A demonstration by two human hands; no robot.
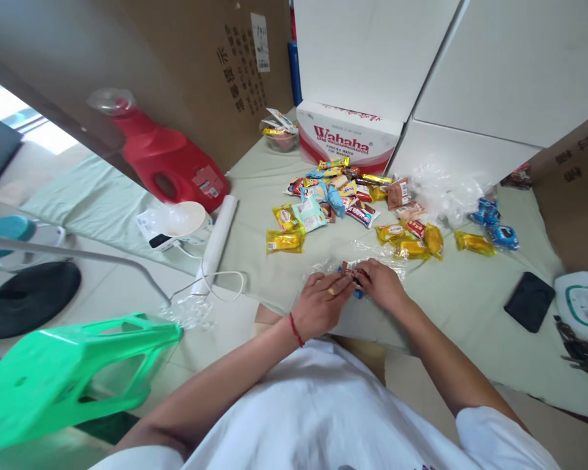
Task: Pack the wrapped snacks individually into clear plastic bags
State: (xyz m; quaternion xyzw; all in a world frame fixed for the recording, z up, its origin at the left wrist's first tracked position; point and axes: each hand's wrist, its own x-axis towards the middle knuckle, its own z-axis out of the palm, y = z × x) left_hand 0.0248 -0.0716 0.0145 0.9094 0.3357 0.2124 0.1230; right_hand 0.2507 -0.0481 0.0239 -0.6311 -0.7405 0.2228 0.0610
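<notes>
Close to the table's front edge, my left hand [323, 305] and my right hand [383, 282] meet over a small bunch of wrapped snacks [351, 270], brown and blue in colour. My left fingers lie across the bunch from the left, pressed together. From the right, my right thumb and fingers pinch it. Most of the bunch is hidden under the fingers. Clear plastic film [372, 251] spreads around and behind both hands. Just beyond lie yellow-wrapped snacks [411, 249] and a mixed pile of snack packets [343, 189].
A Wahaba-style printed carton [347, 138] stands at the back. Crumpled clear bags [445, 192] and blue packets [502, 236] lie right of the pile. A black phone-like slab [529, 301] is far right. Left are a red jug [176, 156], paper cup [189, 222] and green stool [78, 372].
</notes>
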